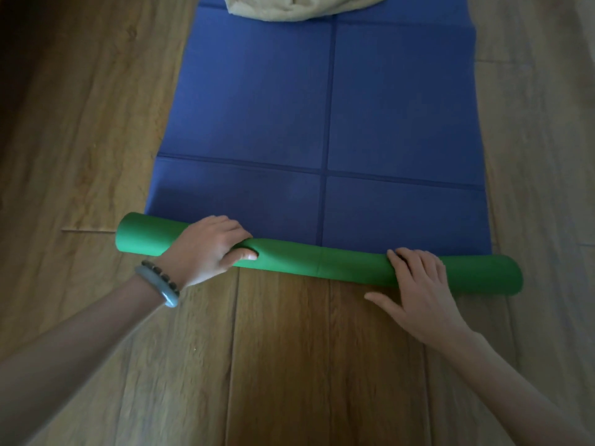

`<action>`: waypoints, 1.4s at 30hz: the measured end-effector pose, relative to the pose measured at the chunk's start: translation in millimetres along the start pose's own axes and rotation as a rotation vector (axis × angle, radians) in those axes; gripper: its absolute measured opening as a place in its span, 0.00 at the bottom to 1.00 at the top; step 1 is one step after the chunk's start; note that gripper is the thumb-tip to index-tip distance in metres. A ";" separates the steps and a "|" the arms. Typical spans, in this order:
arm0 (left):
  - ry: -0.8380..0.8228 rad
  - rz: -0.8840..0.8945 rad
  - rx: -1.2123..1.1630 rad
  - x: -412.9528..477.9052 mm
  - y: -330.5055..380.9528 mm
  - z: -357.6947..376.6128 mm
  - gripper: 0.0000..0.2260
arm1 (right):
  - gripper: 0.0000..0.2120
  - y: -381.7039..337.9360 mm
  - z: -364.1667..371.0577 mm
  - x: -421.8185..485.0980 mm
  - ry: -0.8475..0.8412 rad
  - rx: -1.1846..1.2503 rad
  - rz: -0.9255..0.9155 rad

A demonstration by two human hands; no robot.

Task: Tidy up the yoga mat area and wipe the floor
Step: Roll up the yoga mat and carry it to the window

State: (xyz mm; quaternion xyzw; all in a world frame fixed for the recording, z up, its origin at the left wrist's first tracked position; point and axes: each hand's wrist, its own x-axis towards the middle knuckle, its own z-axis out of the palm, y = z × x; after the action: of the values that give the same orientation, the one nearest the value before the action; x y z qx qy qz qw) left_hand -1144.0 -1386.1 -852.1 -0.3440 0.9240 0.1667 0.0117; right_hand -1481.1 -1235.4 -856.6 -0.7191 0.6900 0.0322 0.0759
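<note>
A yoga mat (325, 101), blue on top with crease lines, lies flat on the wooden floor and stretches away from me. Its near end is rolled into a tight tube (318, 262) that shows the green underside. My left hand (209, 249) grips the roll left of centre, fingers over the top and thumb pressed into the near side. My right hand (418, 284) rests on the roll towards its right end, fingers spread over the green surface and thumb out on the floor side. A beige cloth (299, 6) lies bunched on the mat's far end.
Wooden plank floor (289, 365) surrounds the mat on the left, the right and the near side. A grey bangle and a bead bracelet (161, 281) sit on my left wrist.
</note>
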 end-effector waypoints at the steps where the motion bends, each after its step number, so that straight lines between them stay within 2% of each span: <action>1: -0.044 -0.048 -0.036 6.5 -2.8 -2.6 0.32 | 0.39 0.6 -0.7 4.0 -0.023 -0.046 -0.014; 3: -0.091 -0.151 -0.032 17.6 -3.2 -6.0 0.28 | 0.40 2.4 -5.2 18.9 -0.082 -0.127 -0.023; 5: -0.082 -0.167 0.015 20.1 -2.2 -4.1 0.22 | 0.38 5.2 -10.5 35.5 -0.148 -0.157 -0.024; 8: 0.113 -0.024 0.147 9.4 4.0 2.9 0.19 | 0.38 12.0 -17.5 52.9 -0.241 -0.178 -0.083; 10: 0.198 -0.053 0.217 2.6 12.7 11.6 0.23 | 0.37 16.0 -22.1 59.5 -0.293 -0.141 -0.108; 12: 0.137 -0.091 0.294 1.6 24.6 22.7 0.34 | 0.36 16.3 -25.2 63.8 -0.328 -0.078 -0.107; 14: 0.111 -0.090 0.364 5.1 27.1 29.7 0.39 | 0.35 15.7 -27.6 64.8 -0.351 -0.069 -0.097; 16: 0.092 -0.074 0.396 11.6 24.2 26.6 0.36 | 0.35 15.3 -30.5 62.8 -0.327 -0.072 -0.071; 21: 0.154 0.093 0.393 24.3 7.5 21.6 0.30 | 0.36 -12.7 -15.8 48.8 -0.005 -0.099 -0.110; 24: 0.139 0.141 0.349 34.9 -1.7 12.1 0.28 | 0.38 -28.6 -7.2 49.9 -0.025 -0.126 -0.051; 27: 0.071 0.128 0.316 40.6 -3.7 8.2 0.28 | 0.35 -25.8 -9.5 63.2 -0.020 -0.166 -0.013; 31: 0.030 0.114 0.255 40.1 1.5 6.8 0.34 | 0.29 -27.8 -20.5 70.1 -0.199 -0.155 -0.002; 34: -0.148 0.048 0.188 34.7 16.8 5.8 0.39 | 0.29 -23.7 -26.6 62.9 -0.332 -0.082 -0.013; 37: -0.220 -0.042 0.040 18.3 37.2 7.5 0.36 | 0.25 -23.3 -27.0 46.7 -0.470 -0.010 -0.060; 42: 0.204 0.081 0.222 -5.4 46.4 27.5 0.25 | 0.19 -21.0 -22.2 46.0 -0.496 0.012 -0.071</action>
State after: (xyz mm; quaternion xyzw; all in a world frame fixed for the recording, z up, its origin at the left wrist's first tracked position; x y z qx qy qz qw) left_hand -1172.1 -1341.2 -863.4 -0.3183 0.9462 0.0284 -0.0509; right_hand -1459.5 -1283.4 -840.2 -0.7126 0.6247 0.2008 0.2483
